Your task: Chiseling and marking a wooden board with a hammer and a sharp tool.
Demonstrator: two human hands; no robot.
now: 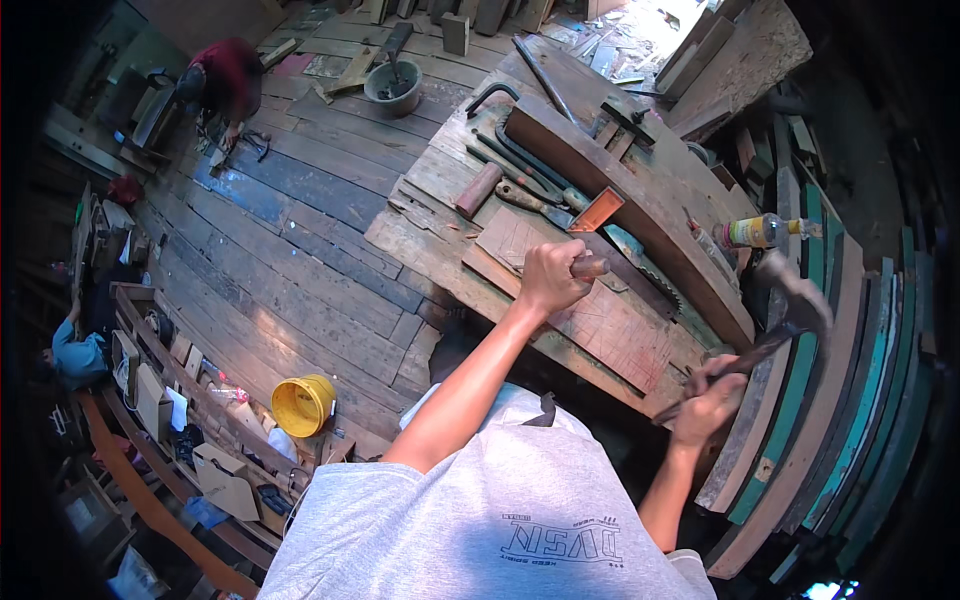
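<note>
1. A wooden-handled tool (592, 267) is held above the near side of the table (420, 235); its handle end juts from the fist, while its working end is hidden.
2. It is gripped by the closed left hand (553, 280). The handle looks stiff, smooth and fairly light; it is best taken around the middle, clear of the exposed end.
3. A hammer (801, 312) is held off the table's right side, its head blurred. Its shaft is gripped by the closed right hand (708, 400), just beside the table's near right corner. Head-heavy weight can be expected, so a hold low on the shaft should suit it.
4. Beneath the left hand, a scratched flat board (620, 335) is laid along the table's near edge; whether it is touched cannot be told.
5. Across the table, a thick plank (650, 228) is set on edge, with a saw blade (640, 272) beside it.
6. On the table's left part, a wooden cylinder (479, 191) is seen.
7. Left of the table, on the floor, a yellow bucket (303, 406) is placed.
</note>
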